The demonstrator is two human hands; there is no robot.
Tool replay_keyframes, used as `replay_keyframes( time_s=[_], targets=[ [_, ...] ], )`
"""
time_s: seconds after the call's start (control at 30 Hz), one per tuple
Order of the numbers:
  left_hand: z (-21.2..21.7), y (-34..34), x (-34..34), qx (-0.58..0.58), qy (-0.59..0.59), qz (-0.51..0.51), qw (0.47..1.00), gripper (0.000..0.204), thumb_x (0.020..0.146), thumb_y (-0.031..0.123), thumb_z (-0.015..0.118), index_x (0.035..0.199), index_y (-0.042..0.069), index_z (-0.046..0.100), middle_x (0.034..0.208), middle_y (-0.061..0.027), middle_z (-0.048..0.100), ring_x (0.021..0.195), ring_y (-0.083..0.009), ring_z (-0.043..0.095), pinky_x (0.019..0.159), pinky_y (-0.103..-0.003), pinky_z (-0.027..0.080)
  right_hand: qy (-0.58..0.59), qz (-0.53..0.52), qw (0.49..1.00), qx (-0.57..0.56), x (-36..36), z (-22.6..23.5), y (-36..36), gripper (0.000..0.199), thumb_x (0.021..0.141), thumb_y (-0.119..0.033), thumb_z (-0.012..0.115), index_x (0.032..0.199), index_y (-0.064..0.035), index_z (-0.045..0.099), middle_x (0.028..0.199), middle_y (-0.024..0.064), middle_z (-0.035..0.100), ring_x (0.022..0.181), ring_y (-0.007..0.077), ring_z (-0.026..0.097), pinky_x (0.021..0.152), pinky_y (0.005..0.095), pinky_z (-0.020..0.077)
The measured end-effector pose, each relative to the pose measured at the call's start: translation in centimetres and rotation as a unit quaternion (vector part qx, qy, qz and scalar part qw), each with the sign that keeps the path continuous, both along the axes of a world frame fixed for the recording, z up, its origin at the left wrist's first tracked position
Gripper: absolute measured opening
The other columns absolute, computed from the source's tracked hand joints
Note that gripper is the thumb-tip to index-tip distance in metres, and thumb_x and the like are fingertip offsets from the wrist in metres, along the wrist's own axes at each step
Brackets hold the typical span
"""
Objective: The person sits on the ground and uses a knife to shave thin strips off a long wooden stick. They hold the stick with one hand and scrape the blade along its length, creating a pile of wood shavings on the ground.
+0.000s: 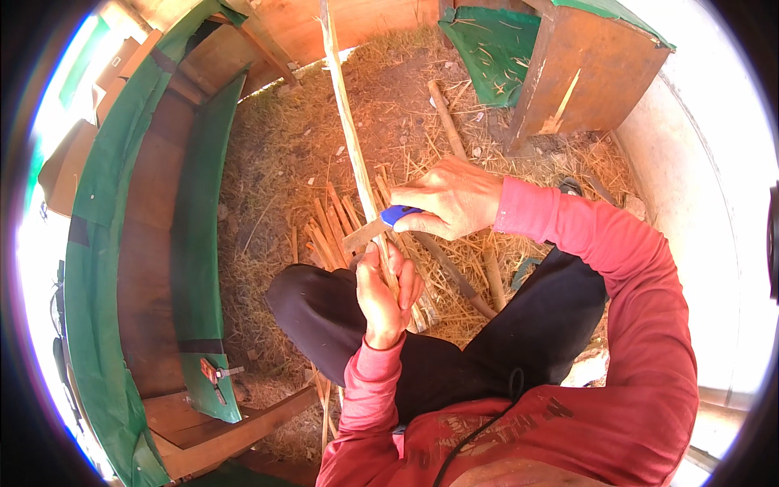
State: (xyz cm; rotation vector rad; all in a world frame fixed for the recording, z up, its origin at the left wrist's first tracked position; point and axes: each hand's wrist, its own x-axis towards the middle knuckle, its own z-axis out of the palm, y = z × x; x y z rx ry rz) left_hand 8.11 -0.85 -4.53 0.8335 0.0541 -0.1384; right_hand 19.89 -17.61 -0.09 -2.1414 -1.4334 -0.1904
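Observation:
A long, pale split stick (350, 134) rises from between my legs toward the far wall, tilted slightly left at its top. My left hand (383, 294) is wrapped round its lower part. Just above that grip, the broad blade of a knife (365, 235) lies across the stick, touching it. My right hand (454, 197) is closed on the knife's blue handle, which shows partly beyond the fingers. The stick's lowest end is hard to make out below my left hand.
Several split sticks (326, 234) lie in a pile before my knees, on straw-covered ground (276, 178). A green-covered wooden frame (93, 268) stands at left, with a red-handled tool (213, 373) on its board. A wooden box (596, 73) with green cloth stands far right.

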Motion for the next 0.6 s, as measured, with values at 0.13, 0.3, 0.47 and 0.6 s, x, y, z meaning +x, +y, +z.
replay_keyframes(
  time_s=[0.13,0.3,0.47,0.6],
  targets=[
    [0.8,0.1,0.6,-0.021,0.018,0.006,1.000,0.039,0.101,0.043,0.031,0.077,0.016,0.043,0.042,0.0022,0.033,0.030,-0.0096,0.022,0.035,-0.026,0.018,-0.089,-0.059,0.994,0.026,0.6,-0.1,0.5,0.028,0.091,-0.037,0.060,0.090,-0.0089,0.059,0.064,0.0113,0.060,0.055,0.0342,0.060,0.051,0.0449,0.0454],
    [0.9,-1.0,0.0,-0.075,0.032,-0.041,0.996,0.041,0.101,0.043,0.031,0.072,0.016,0.042,0.040,0.0031,0.031,0.028,-0.0094,0.022,0.033,-0.026,0.019,-0.120,-0.451,0.874,0.135,8.9,2.3,-2.4,0.037,0.097,-0.044,0.049,0.089,-0.0081,0.057,0.057,0.0110,0.059,0.049,0.0289,0.061,0.044,0.0432,0.0447],
    [0.5,-0.2,0.8,-0.139,-0.026,-0.065,0.988,0.042,0.101,0.042,0.029,0.071,0.015,0.041,0.038,0.0009,0.033,0.027,-0.0108,0.022,0.032,-0.026,0.019,0.020,-0.243,0.950,0.194,5.3,3.0,-2.6,0.035,0.098,-0.043,0.048,0.092,-0.0104,0.059,0.059,0.0132,0.059,0.052,0.0319,0.061,0.048,0.0431,0.0451],
    [0.7,0.2,0.7,-0.215,-0.031,-0.097,0.971,0.042,0.102,0.041,0.027,0.071,0.015,0.041,0.038,-0.0009,0.033,0.026,-0.0116,0.022,0.031,-0.025,0.021,-0.046,-0.001,0.997,0.066,1.5,1.6,-1.0,0.025,0.092,-0.034,0.059,0.090,-0.0085,0.059,0.062,0.0124,0.058,0.053,0.0338,0.058,0.049,0.0427,0.0434]
  ],
)
